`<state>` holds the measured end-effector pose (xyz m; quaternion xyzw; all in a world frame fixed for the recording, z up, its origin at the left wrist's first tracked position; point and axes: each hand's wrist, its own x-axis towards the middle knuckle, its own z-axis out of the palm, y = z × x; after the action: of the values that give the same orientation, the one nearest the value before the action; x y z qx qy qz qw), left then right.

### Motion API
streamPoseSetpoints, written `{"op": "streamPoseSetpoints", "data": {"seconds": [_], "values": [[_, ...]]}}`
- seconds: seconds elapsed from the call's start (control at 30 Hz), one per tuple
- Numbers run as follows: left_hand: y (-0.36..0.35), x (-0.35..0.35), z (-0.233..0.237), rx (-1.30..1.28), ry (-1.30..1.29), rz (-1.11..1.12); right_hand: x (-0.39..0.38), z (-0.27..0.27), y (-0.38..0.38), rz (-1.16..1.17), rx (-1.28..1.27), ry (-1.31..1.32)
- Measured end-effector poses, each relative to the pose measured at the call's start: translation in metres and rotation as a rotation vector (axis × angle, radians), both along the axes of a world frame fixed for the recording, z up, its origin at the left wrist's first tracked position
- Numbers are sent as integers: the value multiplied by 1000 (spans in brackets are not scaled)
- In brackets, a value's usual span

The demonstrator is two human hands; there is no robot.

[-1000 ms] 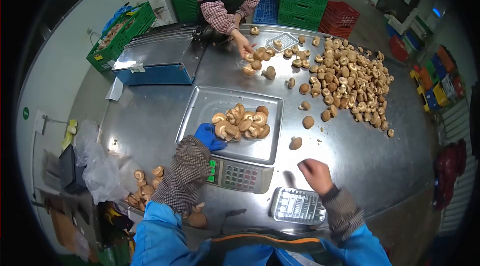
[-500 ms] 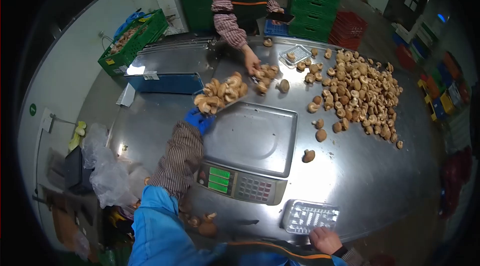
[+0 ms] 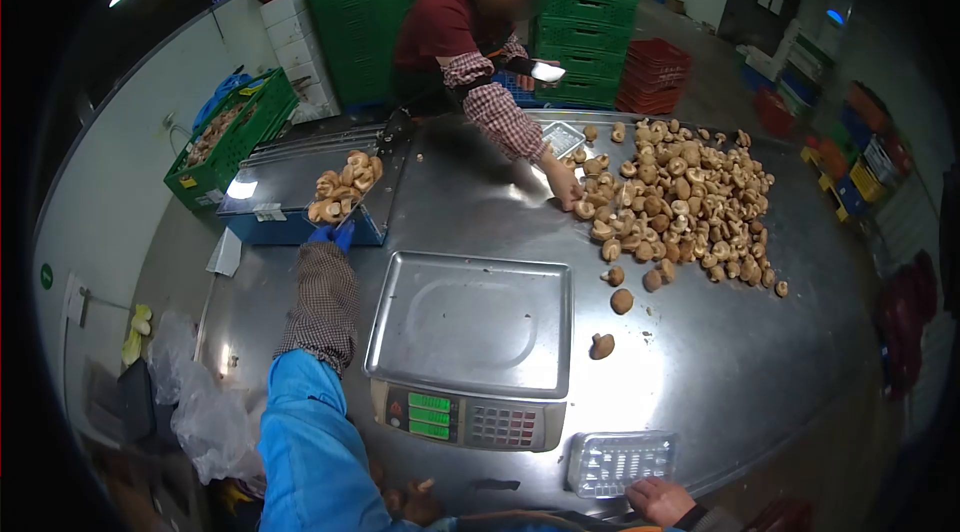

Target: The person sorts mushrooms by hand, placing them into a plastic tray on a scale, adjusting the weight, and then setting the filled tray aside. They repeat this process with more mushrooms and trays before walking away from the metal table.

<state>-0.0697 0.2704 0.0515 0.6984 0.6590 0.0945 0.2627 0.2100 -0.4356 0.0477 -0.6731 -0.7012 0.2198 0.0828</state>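
My left hand (image 3: 335,235), in a blue glove, grips the near end of a tray of mushrooms (image 3: 345,187). The brown mushrooms are heaped in it, held over a flat metal-topped machine with a blue front. Down at the table's near edge, my bare right hand (image 3: 660,500) has its curled fingers on the corner of a clear plastic tray (image 3: 622,462) with nothing in it. Between my hands stands a digital scale (image 3: 470,332) with a bare metal pan and lit green displays.
Across the table a person's hand (image 3: 565,187) touches the edge of a large mushroom pile (image 3: 690,197); their other hand holds a phone (image 3: 547,72). Another clear tray (image 3: 563,139) lies beside the pile. Plastic bags (image 3: 210,422) hang at left. Green crates (image 3: 585,27) stand behind.
My left hand has carried the mushroom tray leftward from above the scale to over the machine. The other person's hand has moved right with loose mushrooms to the pile. My view has shifted.
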Motion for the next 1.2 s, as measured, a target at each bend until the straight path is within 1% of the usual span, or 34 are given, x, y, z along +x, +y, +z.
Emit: {"op": "streamPoseSetpoints", "data": {"seconds": [0.1, 0.17, 0.2, 0.27, 0.33, 0.37, 0.4, 0.5, 0.53, 0.63, 0.7, 0.77, 0.8, 0.83, 0.93, 1.0, 1.03, 1.07, 1.1, 1.17, 1.2], "values": [[19, 16, -58, -474, -1790, 801, 2, 8, 3, -7, 13, 26], [-9, 29, -59, -449, -1686, 724, 3, 4, 3, -8, 47, 35], [-29, 40, -57, -436, -1635, 685, 5, 8, 6, 29, 36, 29], [-82, 58, -35, -677, -1672, 519, 9, 21, 17, 103, 9, 20], [-117, 71, -42, -826, -1640, 266, 12, 20, 15, 101, -43, 10], [-141, 80, -35, -815, -1564, 237, 12, 18, 14, 97, -71, 7], [-174, 90, -17, -808, -1485, 205, 13, 19, 15, 98, -21, 35], [-250, 119, 29, -830, -1247, 150, 17, 18, 15, 148, -14, 26], [-264, 126, 34, -838, -1171, 135, 17, 12, 13, 158, 88, 7], [-286, 124, 3, -1166, -1125, -255, 13, 6, 12, 168, 131, -73], [-321, 134, 25, -1270, -780, -458, 14, 12, 15, 107, 216, -78], [-355, 152, 39, -1335, -325, -663, 19, 33, 22, 7, 284, -103], [-373, 160, 38, -1486, -346, -638, 23, 40, 28, -41, 368, -140], [-390, 169, 35, -1637, -365, -607, 27, 44, 35, -41, 401, -131], [-433, 209, 17, -1370, -405, -486, 43, 46, 55, -74, 491, -94], [-426, 238, 0, -1357, -434, -584, 63, 41, 67, -137, 543, -49], [-424, 256, 1, -1349, -451, -633, 82, 58, 70, -294, 552, -47], [-429, 271, 5, -1280, -436, -676, 102, 64, 72, -464, 607, -206], [-430, 289, 2, -1285, -440, -784, 125, 67, 71, -559, 562, -323], [-435, 329, -10, -1293, -454, -1003, 169, 51, 65, -655, 221, -33], [-442, 348, -2, -1238, -419, -997, 198, 34, 63, -617, -2, 317]]}}
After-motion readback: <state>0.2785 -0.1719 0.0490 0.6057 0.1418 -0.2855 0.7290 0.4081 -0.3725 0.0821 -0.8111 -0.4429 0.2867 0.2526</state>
